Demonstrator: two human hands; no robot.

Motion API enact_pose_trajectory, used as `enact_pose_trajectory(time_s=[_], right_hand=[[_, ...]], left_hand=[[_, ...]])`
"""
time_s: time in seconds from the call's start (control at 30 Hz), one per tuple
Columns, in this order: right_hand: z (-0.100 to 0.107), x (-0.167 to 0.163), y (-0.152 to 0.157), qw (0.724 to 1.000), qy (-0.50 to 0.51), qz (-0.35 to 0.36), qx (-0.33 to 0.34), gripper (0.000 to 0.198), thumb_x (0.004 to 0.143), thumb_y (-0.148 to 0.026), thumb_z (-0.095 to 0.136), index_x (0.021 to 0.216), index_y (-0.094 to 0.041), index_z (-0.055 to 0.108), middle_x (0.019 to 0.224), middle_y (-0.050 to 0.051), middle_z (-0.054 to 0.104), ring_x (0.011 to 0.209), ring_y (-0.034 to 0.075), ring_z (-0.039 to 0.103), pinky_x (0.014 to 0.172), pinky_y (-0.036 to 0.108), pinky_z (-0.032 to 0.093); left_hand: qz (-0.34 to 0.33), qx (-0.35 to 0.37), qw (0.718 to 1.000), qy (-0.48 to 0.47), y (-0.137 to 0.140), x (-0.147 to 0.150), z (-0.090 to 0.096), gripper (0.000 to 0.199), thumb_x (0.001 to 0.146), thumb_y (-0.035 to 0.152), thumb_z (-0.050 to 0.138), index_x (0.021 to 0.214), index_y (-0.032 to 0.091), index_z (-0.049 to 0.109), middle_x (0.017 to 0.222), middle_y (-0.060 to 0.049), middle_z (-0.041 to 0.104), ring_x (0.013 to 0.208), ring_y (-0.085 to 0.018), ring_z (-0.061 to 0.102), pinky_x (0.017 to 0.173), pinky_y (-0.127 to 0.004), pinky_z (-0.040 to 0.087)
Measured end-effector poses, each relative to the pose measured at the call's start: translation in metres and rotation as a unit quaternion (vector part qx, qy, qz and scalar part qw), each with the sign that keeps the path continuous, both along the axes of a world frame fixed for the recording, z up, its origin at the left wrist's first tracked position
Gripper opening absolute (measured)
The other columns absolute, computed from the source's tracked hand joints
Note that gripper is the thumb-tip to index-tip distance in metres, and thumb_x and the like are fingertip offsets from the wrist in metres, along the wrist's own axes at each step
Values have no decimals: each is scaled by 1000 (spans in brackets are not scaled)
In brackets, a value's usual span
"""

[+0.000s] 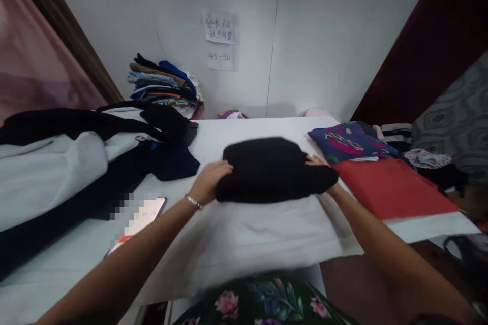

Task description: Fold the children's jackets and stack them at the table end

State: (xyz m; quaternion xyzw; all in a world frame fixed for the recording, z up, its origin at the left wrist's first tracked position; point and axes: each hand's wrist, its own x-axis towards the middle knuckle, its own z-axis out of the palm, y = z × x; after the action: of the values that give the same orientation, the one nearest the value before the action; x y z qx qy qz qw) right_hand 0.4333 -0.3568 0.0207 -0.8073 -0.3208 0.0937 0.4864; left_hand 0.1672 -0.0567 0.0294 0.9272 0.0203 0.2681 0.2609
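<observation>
A garment [267, 172], black in its upper part and white below, lies across the middle of the table in front of me. Its black part is bunched into a thick folded band, while the white part [263, 236] spreads toward my body and over the table's near edge. At the band's left end, my left hand [213, 179] grips the black cloth with curled fingers. My right hand [318, 162] holds the right end, its fingers partly hidden by a black flap of cloth.
Loose black, white and navy garments [49, 167] heap on the left, near a phone [147, 213]. Behind them stands a stack of folded clothes [163, 84]. A patterned folded garment [348, 139] and red cloth [392, 188] lie right. Handwritten paper signs [221, 28] hang on the wall.
</observation>
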Motion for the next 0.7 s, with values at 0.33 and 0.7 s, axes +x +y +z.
enact_pose_trajectory(time_s=[0.33,0.7], right_hand=[[-28,31,-48,986,-42,80,-141,36,77,-29,54,111,-25,68,138,1,53,135,23,39,115,42,26],[20,-40,63,943,-282,138,-105,60,90,-54,43,144,-27,37,154,5,27,144,25,17,115,54,14]], left_hand=[[-3,-57,994,91,-16,-30,-14,33,78,15,42,97,26,67,112,-3,69,116,-20,56,103,-43,43],[146,111,955,234,-66,70,-3,72,86,64,39,143,19,38,154,-12,27,143,-32,18,110,-62,16]])
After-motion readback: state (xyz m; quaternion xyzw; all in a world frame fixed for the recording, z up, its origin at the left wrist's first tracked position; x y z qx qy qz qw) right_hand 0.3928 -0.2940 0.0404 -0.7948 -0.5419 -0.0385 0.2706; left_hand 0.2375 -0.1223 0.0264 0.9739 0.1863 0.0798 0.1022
